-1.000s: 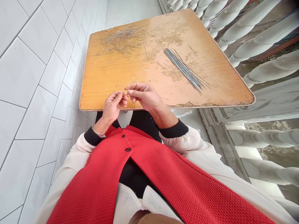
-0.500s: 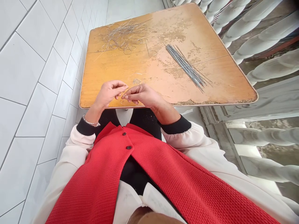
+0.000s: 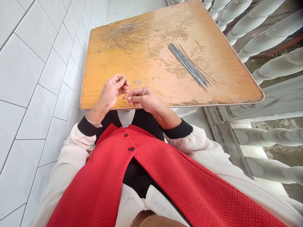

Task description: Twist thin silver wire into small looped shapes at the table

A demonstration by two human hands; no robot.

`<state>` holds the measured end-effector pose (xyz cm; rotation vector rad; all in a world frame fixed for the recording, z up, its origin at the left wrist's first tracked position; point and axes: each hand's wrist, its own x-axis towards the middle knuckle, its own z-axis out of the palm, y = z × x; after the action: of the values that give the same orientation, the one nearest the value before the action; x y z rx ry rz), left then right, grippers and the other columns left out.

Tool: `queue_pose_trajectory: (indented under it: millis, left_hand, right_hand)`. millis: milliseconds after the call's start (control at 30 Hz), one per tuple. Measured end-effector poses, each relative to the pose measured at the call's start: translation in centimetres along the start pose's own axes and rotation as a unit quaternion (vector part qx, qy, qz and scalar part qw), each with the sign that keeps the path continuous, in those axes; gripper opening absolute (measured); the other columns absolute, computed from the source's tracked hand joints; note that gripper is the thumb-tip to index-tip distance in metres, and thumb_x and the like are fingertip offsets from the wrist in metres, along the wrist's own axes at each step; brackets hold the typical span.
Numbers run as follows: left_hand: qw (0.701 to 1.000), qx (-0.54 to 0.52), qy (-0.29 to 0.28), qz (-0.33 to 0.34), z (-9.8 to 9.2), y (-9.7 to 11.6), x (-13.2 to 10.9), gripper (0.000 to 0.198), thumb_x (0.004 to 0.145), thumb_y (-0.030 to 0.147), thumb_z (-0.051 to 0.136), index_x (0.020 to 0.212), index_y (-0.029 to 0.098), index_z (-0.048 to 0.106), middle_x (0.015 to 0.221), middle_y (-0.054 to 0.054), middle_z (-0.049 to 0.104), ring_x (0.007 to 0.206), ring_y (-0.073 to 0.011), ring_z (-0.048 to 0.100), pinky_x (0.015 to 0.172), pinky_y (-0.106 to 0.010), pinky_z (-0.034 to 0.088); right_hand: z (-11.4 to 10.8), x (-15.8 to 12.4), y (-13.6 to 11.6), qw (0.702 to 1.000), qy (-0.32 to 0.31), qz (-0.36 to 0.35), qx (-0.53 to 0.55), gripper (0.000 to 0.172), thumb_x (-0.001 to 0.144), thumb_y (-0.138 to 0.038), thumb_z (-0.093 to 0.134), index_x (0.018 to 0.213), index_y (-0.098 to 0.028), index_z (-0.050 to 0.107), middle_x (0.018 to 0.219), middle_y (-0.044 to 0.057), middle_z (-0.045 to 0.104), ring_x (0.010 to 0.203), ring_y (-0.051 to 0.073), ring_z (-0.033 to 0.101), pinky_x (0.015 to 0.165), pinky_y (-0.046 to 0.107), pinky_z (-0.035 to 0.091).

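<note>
Nearest the camera, the person's red vest (image 3: pixel 104 179) and pale sleeves (image 3: pixel 68 157) led up to two hands working close together over the near edge of the desk (image 3: pixel 100 67). The left hand (image 3: pixel 111 90), with a bracelet (image 3: pixel 93 122) at its wrist, had thumb and forefinger pinched on a thin strand (image 3: pixel 123 72), one end poking up past the fingertips. The right hand (image 3: pixel 148 99), just beside it and a little lower, was pinched too, apparently on the same strand, for a fine curl (image 3: pixel 122 102) showed under its fingertips; whether it was all one length could not be told. This piece looked to be midway through handling: it was bent, held in the air and not yet laid down. Just beyond the hands was a small speckled patch (image 3: pixel 138 81), perhaps tiny bits or wear, and past it one short loose strand (image 3: pixel 134 67). Farther off to the right lay a bundle of straight grey rods (image 3: pixel 187 65), gathered roughly parallel, with a long fine strand (image 3: pixel 210 60) across it; neither hand touched it, and whether it was finished work or stock was unclear. At the far left a tangled heap of looped strands (image 3: pixel 127 33) lay unsorted, so plenty seemed to be left if those too were to be handled.
</note>
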<state>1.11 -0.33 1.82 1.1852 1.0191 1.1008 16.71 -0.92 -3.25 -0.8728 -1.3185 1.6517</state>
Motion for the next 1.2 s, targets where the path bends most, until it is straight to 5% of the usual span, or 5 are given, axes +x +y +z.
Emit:
queue_pose_trajectory:
  millis: [367, 667, 1033, 1200]
  left_hand:
    - [1.000, 0.020, -0.005, 0.021, -0.9, -0.1, 0.3, 0.019, 0.098, 0.027, 0.059, 0.083, 0.016, 0.058, 0.080, 0.002, 0.068, 0.062, -0.0017, 0.060, 0.057, -0.013, 0.045]
    - [0.994, 0.063, -0.088, -0.007, -1.7, -0.7, 0.0, 0.011, 0.088, 0.019, 0.071, 0.084, 0.014, 0.063, 0.077, 0.000, 0.071, 0.063, -0.0050, 0.066, 0.054, -0.016, 0.044]
    - [0.993, 0.094, -0.073, -0.012, -1.3, -1.4, 0.2, 0.010, 0.087, 0.005, 0.064, 0.081, 0.013, 0.065, 0.061, 0.003, 0.068, 0.052, -0.0042, 0.062, 0.057, -0.017, 0.047]
    - [0.997, 0.067, -0.048, -0.004, -1.6, -1.0, 0.6, 0.007, 0.089, 0.010, 0.066, 0.083, 0.013, 0.067, 0.063, 0.003, 0.065, 0.053, -0.0027, 0.058, 0.057, -0.017, 0.045]
  right_hand:
    - [-0.4, -0.5, -0.5, 0.999, 0.015, 0.022, -0.046, 0.021, 0.063, -0.025, 0.087, 0.079, -0.016, 0.078, 0.061, -0.002, 0.063, 0.047, 0.006, 0.045, 0.045, 0.022, 0.035]
    - [-0.8, -0.8, -0.7, 0.996, 0.064, -0.008, -0.065, 0.014, 0.070, -0.025, 0.081, 0.075, -0.014, 0.076, 0.060, 0.000, 0.064, 0.046, 0.006, 0.047, 0.045, 0.023, 0.033]
    - [0.5, -1.3, -0.2, 0.997, 0.061, 0.035, -0.044, 0.012, 0.070, -0.022, 0.078, 0.067, -0.015, 0.069, 0.052, -0.002, 0.058, 0.041, 0.005, 0.045, 0.040, 0.020, 0.031]
    - [-0.2, -1.1, 0.3, 0.996, 0.082, 0.036, 0.005, 0.024, 0.067, -0.027, 0.082, 0.087, -0.016, 0.078, 0.074, 0.002, 0.074, 0.048, 0.005, 0.051, 0.046, 0.020, 0.041]
